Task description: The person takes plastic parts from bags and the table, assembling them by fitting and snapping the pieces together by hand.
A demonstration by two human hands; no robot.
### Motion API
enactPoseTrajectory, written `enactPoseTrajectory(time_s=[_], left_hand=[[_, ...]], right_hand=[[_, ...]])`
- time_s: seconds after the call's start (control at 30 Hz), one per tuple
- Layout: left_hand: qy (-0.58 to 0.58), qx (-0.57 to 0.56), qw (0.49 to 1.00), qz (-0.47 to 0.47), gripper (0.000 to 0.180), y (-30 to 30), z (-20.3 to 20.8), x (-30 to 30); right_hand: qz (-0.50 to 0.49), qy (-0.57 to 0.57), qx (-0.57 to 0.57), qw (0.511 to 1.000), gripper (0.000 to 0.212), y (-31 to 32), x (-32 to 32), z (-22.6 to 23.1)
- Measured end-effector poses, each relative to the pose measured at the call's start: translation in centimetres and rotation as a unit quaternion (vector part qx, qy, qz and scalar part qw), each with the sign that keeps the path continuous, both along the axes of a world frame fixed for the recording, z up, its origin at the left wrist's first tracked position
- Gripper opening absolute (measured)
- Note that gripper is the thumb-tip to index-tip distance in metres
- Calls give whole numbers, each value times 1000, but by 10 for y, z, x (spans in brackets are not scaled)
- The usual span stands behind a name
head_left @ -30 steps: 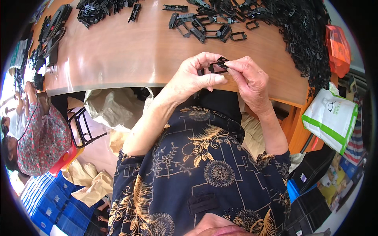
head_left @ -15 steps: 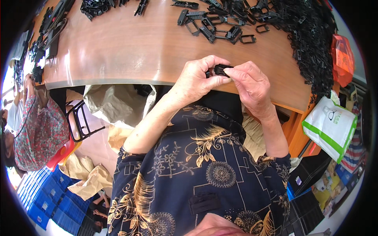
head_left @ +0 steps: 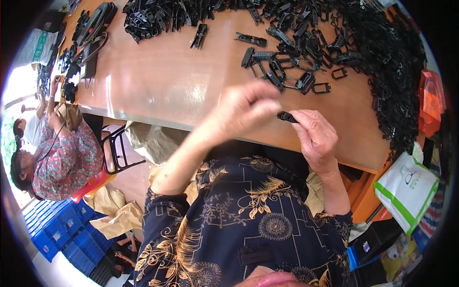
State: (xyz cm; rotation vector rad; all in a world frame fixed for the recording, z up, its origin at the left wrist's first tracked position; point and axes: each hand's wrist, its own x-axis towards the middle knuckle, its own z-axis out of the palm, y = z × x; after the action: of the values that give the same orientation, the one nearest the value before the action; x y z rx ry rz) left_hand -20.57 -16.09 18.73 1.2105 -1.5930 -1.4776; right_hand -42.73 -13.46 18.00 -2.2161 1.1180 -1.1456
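Note:
Between the thumb and fingers of my right hand [head_left: 316, 136] is a small black plastic piece [head_left: 286, 116], held above the table's near edge. My left hand [head_left: 246, 107] is just left of it, apart from the piece and smeared by motion, so its fingers do not show clearly. Beyond both hands, loose black plastic frames [head_left: 306, 82] and clip-like parts lie scattered on the brown table [head_left: 153, 86]. A single black clip [head_left: 199, 36] rests farther to the left.
A large heap of black parts [head_left: 397, 91] runs down the table's right side; another pile [head_left: 158, 19] lies at the back. An orange bag [head_left: 431, 103] and a white-green bag [head_left: 406, 191] are at the right. A seated co-worker [head_left: 71, 162] and blue crates [head_left: 57, 225] are at left.
My left hand has come away from the black piece, while my right hand keeps hold of it. The view has shifted, showing more of the table's far side.

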Motion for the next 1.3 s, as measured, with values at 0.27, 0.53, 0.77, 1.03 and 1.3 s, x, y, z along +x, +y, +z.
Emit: enactPoseTrajectory(time_s=[0.27, 0.53, 0.77, 1.03, 1.3], left_hand=[[-485, -352, 798, -64, 26, -123, -8, 25], [-90, -117, 988, 40, 24, -88, -5, 48], [97, -46, 994, 17, 55, -5, 5, 34], [63, -77, 995, 9, 50, 16, 0, 34], [-67, -151, 986, 28, 43, 46, 9, 2]], right_hand=[[-25, -103, 253, 962, 22, 3, 5, -2], [-8, -399, 437, 806, 19, -9, 14, -9], [56, -446, 497, 742, 18, -10, 42, 7], [60, -435, 505, 743, 17, 11, 40, 13], [21, -372, 491, 787, 12, 22, 27, 9]])
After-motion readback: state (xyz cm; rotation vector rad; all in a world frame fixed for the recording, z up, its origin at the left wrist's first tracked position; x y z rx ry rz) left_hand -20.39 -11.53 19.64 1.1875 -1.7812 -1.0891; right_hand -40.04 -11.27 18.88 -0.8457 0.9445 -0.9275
